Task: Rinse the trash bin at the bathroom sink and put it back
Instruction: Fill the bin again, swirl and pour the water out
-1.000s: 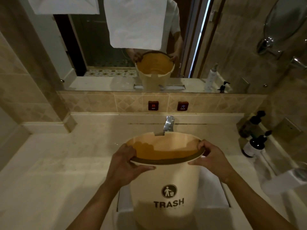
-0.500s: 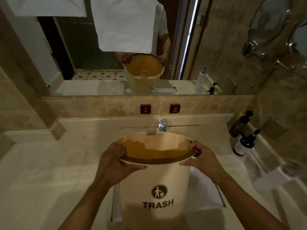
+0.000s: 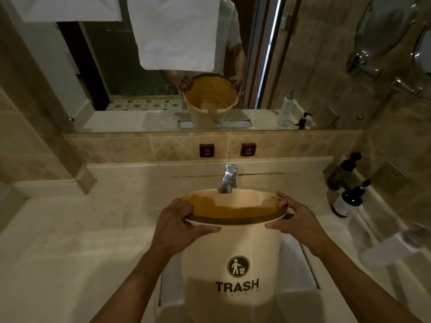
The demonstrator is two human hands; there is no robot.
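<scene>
Trash bin (image 3: 231,259) was a cream plastic one with a little litter icon and "TRASH" printed in dark letters on the side facing the camera. It was held upright over the rectangular sink basin (image 3: 296,269), with its lower part down inside the sink opening. Couldn't tell whether the bottom was actually resting on anything.

Left hand (image 3: 177,223) was clamped on the left side of the rim, fingers curled over the top edge and thumb stretched out along the front just under the lip. Right hand (image 3: 297,220) had the right side of the rim, fingers wrapped over the edge and thumb pressed against the outer wall. So both hands were closed on the bin, neither one loose or spread open.

Inside looked darker and orange-ish, and I couldn't make out any water in there. Chrome faucet (image 3: 229,177) sat right behind the far rim, its spout pointing down just over the edge.

Two little square buttons on the tile strip, marked HOT (image 3: 206,150) and COLD (image 3: 248,149). Two dark pump bottles (image 3: 347,199) stood on the marble counter (image 3: 70,241) off to the right, well clear of the bin. Mirror (image 3: 163,89) above reflected the bin and both hands.
</scene>
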